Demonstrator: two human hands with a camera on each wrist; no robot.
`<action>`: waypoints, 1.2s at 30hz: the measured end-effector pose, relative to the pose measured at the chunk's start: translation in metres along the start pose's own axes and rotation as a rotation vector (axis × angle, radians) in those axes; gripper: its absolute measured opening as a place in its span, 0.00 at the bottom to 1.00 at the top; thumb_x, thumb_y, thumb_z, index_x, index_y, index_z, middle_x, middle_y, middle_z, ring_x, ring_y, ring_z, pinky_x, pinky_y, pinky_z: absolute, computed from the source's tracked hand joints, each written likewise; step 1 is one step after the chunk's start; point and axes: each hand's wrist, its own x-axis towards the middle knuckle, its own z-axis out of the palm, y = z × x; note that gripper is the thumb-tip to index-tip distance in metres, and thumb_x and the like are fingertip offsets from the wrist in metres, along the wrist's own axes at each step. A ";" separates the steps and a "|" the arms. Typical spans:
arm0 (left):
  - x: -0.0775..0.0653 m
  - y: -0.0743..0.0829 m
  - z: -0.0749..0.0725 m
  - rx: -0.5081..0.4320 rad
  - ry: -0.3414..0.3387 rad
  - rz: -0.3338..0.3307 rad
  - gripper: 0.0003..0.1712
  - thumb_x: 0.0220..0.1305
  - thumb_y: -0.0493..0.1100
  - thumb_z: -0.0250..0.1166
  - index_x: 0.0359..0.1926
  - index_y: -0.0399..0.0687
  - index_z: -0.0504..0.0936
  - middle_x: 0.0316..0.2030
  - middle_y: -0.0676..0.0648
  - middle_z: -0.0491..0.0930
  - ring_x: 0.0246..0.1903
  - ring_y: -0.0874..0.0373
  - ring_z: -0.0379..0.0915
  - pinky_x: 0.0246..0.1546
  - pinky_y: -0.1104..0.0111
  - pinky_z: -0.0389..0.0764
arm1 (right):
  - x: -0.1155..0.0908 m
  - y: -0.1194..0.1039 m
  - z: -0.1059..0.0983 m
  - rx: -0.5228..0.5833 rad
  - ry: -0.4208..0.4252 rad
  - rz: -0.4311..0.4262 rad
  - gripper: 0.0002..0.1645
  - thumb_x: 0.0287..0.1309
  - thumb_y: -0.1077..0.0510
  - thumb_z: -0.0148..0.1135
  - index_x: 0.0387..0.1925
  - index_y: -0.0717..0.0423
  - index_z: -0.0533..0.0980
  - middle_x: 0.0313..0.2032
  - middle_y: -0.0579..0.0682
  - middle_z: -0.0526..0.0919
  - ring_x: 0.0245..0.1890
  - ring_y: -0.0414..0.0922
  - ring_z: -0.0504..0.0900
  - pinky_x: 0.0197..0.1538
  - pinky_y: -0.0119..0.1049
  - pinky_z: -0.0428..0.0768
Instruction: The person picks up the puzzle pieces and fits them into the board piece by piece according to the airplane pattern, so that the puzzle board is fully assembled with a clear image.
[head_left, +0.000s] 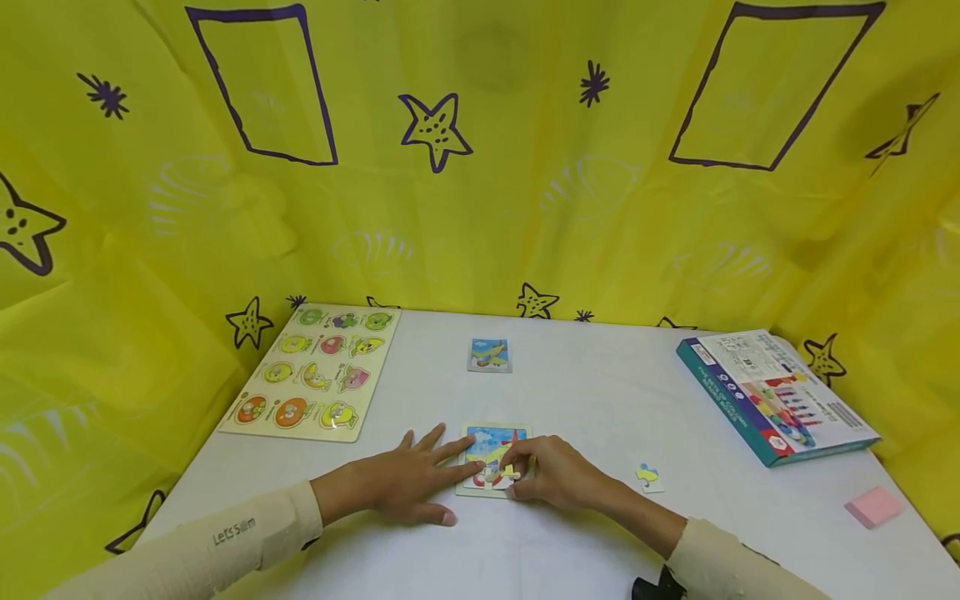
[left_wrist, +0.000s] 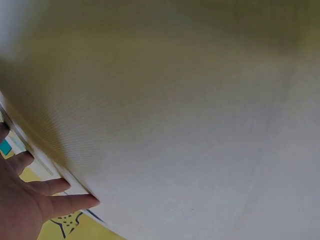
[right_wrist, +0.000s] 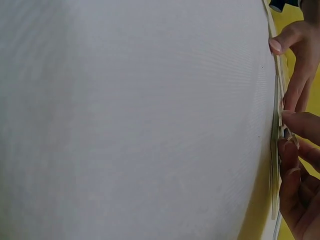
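Observation:
A small framed jigsaw puzzle with an airplane picture lies on the table before me. My left hand lies flat with fingers spread, its fingertips resting on the puzzle's left part. Between the thumb and fingers of my right hand is a puzzle piece with yellow on it, pinched over the puzzle's lower right. In the right wrist view the pinching fingers show close to the thin board edge. Right of that hand lies a loose puzzle piece, yellow and blue.
Behind the puzzle lies a small airplane picture card. A fruit board is at the left. On the right are a boxed set and a pink block. Yellow cloth hangs behind the white table.

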 end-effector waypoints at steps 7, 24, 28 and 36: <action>0.000 0.000 -0.001 0.000 -0.001 0.002 0.42 0.69 0.74 0.48 0.79 0.73 0.50 0.81 0.53 0.41 0.76 0.31 0.43 0.62 0.30 0.60 | 0.004 -0.001 0.003 -0.029 0.010 -0.012 0.17 0.50 0.54 0.78 0.44 0.53 0.87 0.30 0.36 0.80 0.32 0.34 0.74 0.39 0.29 0.73; 0.000 0.002 -0.003 -0.004 -0.004 0.002 0.42 0.69 0.73 0.49 0.79 0.74 0.49 0.81 0.52 0.42 0.76 0.30 0.44 0.62 0.29 0.60 | 0.005 -0.006 -0.002 -0.088 0.021 -0.016 0.13 0.51 0.53 0.78 0.38 0.51 0.86 0.32 0.39 0.81 0.35 0.37 0.75 0.42 0.31 0.73; 0.000 0.003 -0.004 0.021 -0.014 0.004 0.40 0.69 0.73 0.49 0.78 0.78 0.51 0.81 0.51 0.42 0.75 0.30 0.45 0.61 0.29 0.62 | 0.005 -0.004 -0.002 -0.067 0.017 -0.014 0.12 0.53 0.54 0.76 0.39 0.51 0.87 0.32 0.38 0.82 0.35 0.37 0.75 0.41 0.30 0.72; 0.001 0.004 -0.005 0.025 -0.026 0.006 0.39 0.70 0.73 0.48 0.78 0.80 0.50 0.81 0.49 0.43 0.75 0.28 0.45 0.60 0.29 0.63 | 0.006 -0.001 0.000 -0.050 0.022 -0.021 0.09 0.54 0.55 0.75 0.39 0.50 0.88 0.33 0.38 0.86 0.34 0.34 0.76 0.38 0.29 0.72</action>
